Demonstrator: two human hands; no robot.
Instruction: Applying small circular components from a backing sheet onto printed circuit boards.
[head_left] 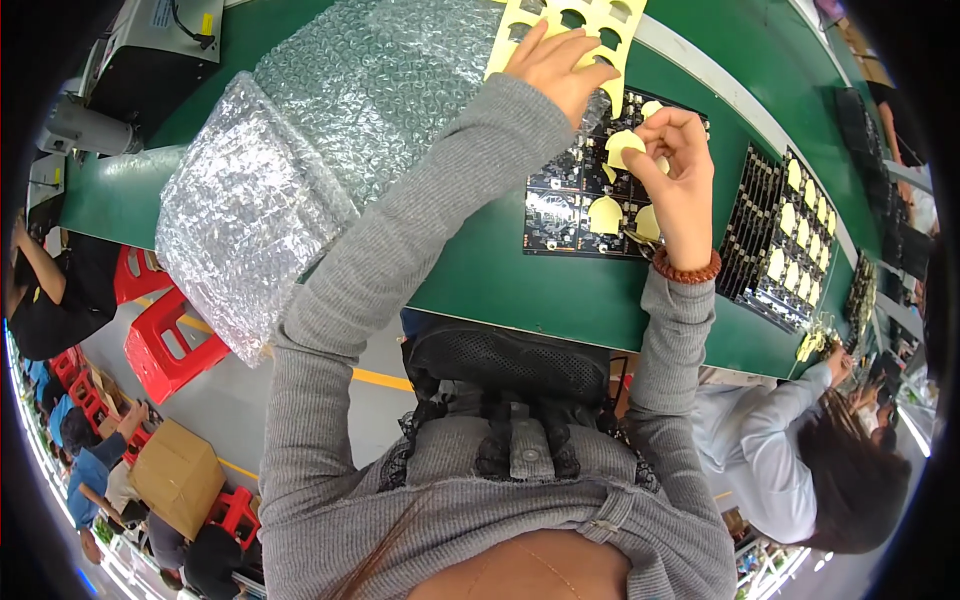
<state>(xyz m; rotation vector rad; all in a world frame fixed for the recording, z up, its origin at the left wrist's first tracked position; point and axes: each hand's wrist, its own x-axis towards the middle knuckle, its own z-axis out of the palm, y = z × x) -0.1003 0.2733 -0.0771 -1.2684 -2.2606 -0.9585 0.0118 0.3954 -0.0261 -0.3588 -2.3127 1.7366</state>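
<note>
Two bare hands are working here: one left hand (560,75), one right hand (688,170), and a single beaded bracelet (686,267) is joining the tally! One yellow sheet (592,24) is showing, one pinched yellow piece (623,148) is counting next, and at least three more yellow pieces (605,215) are dotting the nearest circuit panel (552,210). Over right, stacked panels (752,220) are packing too tightly for counting, but around a dozen yellow shapes (787,218) are showing there! Two lots of bubble wrap (340,90) are appearing, at least four red stools (170,350), one large cardboard box (178,478), and at least three other people (765,460)!
</note>
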